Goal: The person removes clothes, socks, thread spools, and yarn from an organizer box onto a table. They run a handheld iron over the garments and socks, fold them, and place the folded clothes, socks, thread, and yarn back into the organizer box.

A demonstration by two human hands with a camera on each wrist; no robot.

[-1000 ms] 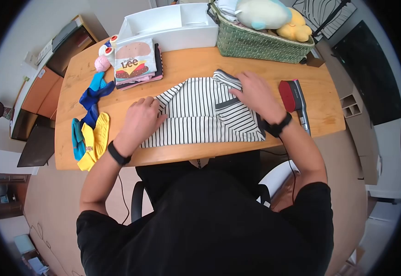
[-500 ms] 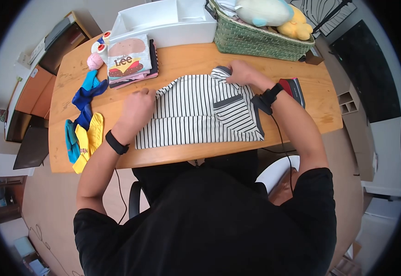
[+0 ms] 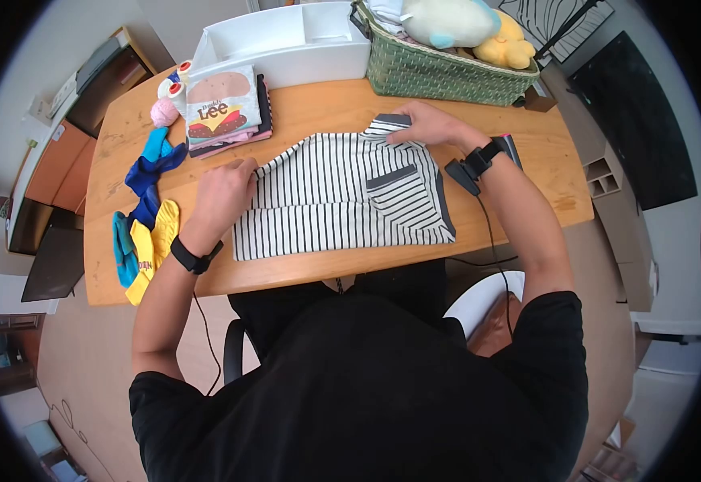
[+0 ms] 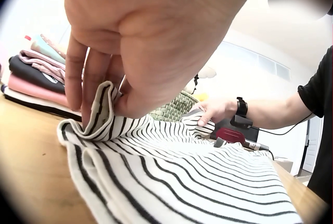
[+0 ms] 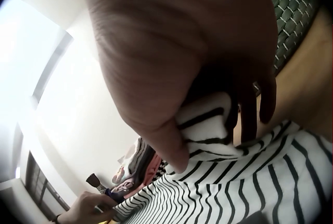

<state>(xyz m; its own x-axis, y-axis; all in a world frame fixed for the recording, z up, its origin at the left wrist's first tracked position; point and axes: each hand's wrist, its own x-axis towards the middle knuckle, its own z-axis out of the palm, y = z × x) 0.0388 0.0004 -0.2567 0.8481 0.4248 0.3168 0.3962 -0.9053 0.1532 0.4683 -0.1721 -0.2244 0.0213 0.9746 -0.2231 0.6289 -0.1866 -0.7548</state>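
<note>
A white shirt with black stripes and dark grey trim (image 3: 310, 193) lies folded flat near the table's front edge. At its left edge my left hand (image 3: 223, 193) pinches the cloth; the left wrist view shows a raised fold (image 4: 103, 110) between thumb and fingers. My right hand (image 3: 432, 127) holds the far right corner, close to a grey-trimmed end (image 3: 392, 120). Up close in the right wrist view, a bunched striped fold (image 5: 205, 125) sits between thumb and fingers. The cloth under both hands is partly hidden.
Left of the shirt lie yellow socks (image 3: 157, 233) and blue ones (image 3: 148, 173). Behind it stand a stack of folded clothes (image 3: 222, 104), a white divided bin (image 3: 286, 64) and a green woven basket (image 3: 447, 76) with plush toys. A red-and-grey appliance (image 3: 512, 149) is partly behind my right wrist.
My left hand has moved left along with the shirt's edge, which now lies further out. The right hand has moved up to the far corner, and the grey-trimmed end there has turned outward.
</note>
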